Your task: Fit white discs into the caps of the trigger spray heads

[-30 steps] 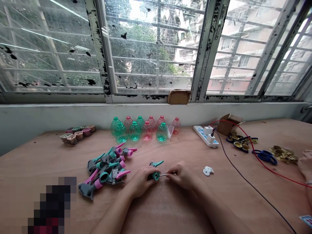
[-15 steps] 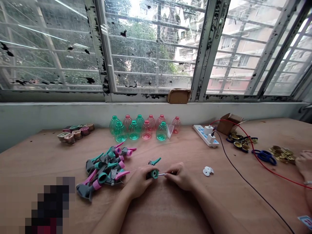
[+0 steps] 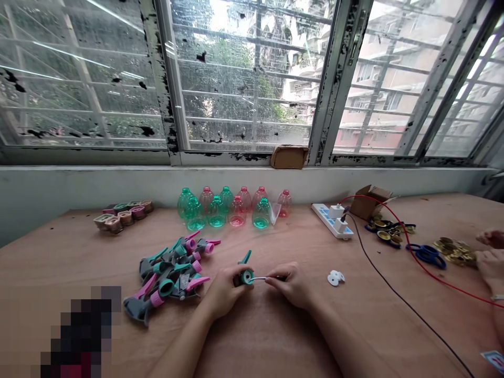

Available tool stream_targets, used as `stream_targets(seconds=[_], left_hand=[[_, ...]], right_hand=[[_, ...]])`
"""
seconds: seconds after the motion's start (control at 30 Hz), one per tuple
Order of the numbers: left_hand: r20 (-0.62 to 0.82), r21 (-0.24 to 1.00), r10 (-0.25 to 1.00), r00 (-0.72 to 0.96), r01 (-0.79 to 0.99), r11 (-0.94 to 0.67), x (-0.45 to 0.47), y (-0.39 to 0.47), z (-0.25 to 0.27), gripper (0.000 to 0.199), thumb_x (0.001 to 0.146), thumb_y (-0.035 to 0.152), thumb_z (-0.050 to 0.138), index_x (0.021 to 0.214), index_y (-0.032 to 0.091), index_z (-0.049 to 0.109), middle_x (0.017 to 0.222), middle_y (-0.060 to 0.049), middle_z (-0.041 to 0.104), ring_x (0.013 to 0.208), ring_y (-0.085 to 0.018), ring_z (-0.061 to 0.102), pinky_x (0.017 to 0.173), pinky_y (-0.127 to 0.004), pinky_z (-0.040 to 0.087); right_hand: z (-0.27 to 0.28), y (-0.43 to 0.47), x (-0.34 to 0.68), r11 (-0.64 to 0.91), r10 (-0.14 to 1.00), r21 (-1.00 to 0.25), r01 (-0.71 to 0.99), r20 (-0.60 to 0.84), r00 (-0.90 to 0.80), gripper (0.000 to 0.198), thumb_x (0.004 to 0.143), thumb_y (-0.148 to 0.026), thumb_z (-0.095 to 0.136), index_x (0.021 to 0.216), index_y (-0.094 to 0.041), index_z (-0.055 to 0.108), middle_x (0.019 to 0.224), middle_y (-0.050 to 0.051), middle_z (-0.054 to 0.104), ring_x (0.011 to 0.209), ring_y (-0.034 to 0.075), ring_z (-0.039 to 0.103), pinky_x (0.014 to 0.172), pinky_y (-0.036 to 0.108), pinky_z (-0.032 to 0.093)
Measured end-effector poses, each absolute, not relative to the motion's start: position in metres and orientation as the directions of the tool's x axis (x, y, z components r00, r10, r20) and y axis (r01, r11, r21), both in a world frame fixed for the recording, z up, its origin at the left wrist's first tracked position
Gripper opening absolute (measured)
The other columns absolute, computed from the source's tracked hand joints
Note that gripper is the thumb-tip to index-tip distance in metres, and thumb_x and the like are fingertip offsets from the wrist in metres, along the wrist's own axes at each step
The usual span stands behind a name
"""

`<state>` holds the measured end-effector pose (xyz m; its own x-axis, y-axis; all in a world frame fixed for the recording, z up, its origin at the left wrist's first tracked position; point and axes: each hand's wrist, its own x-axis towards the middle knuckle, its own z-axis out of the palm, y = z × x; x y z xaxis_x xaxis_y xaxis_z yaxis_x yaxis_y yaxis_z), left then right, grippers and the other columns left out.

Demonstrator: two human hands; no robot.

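My left hand (image 3: 226, 289) is closed around a trigger spray head (image 3: 247, 276) with a green collar and green lever, its round opening turned toward my right. My right hand (image 3: 290, 286) pinches a thin metal-shafted tool (image 3: 259, 278), possibly a screwdriver, most of its handle covered by the fingers. The tool's tip meets the collar's opening. Left of my hands lies a heap of grey spray heads (image 3: 173, 270) with pink or green collars and levers. Several small white discs (image 3: 336, 277) lie on the table to the right of my right hand.
Green and pink clear bottles (image 3: 216, 212) stand along the wall. Small lidded containers (image 3: 123, 215) sit at left. A power strip (image 3: 333, 220) with red and black cables, a cardboard box (image 3: 368, 202), blue scissors (image 3: 427, 255) and brassy pieces (image 3: 457, 251) lie right, near another person's hands (image 3: 490, 262).
The spray head has turned slightly in my left hand and its lever now points more upright. The tool's tip has risen a little with it. At the right edge, the other person's hands have shifted.
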<state>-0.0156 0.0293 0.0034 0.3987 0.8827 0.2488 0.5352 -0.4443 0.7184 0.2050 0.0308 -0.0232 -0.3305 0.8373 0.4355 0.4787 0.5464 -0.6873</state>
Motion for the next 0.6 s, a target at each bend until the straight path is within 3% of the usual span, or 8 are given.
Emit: stream_targets(seconds=[0.17, 0.47, 0.6], left_hand=[[0.285, 0.701, 0.874, 0.394, 0.536, -0.47, -0.015, 0.029, 0.001, 0.032, 0.072, 0.017, 0.064, 0.104, 0.019, 0.07, 0.089, -0.001, 0.072, 0.079, -0.017, 0.062, 0.073, -0.023, 0.044], [0.327, 0.598, 0.874, 0.36, 0.637, -0.486, -0.014, 0.032, -0.003, 0.034, 0.071, 0.016, 0.066, 0.105, 0.022, 0.07, 0.1, -0.002, 0.073, 0.092, -0.02, 0.065, 0.084, -0.027, 0.045], [0.336, 0.54, 0.847, 0.412, 0.652, -0.532, -0.013, 0.031, -0.003, 0.035, 0.074, 0.015, 0.062, 0.108, 0.023, 0.069, 0.104, -0.003, 0.072, 0.097, -0.022, 0.064, 0.085, -0.029, 0.045]], right_hand=[[-0.02, 0.03, 0.208, 0.579, 0.812, -0.558, 0.595, 0.458, -0.362, 0.023, 0.088, -0.035, 0.058, 0.082, -0.022, 0.076, 0.071, 0.004, 0.073, 0.061, 0.015, 0.062, 0.058, 0.023, 0.039], [-0.004, 0.018, 0.2, 0.514, 0.78, -0.17, 0.841, 0.5, -0.376, 0.026, 0.093, -0.033, 0.051, 0.083, -0.028, 0.075, 0.075, 0.0, 0.071, 0.068, 0.014, 0.063, 0.057, 0.026, 0.028], [0.003, 0.014, 0.198, 0.48, 0.813, -0.143, 0.865, 0.442, -0.379, 0.026, 0.091, -0.033, 0.053, 0.079, -0.028, 0.075, 0.073, 0.001, 0.072, 0.066, 0.015, 0.063, 0.055, 0.027, 0.027]])
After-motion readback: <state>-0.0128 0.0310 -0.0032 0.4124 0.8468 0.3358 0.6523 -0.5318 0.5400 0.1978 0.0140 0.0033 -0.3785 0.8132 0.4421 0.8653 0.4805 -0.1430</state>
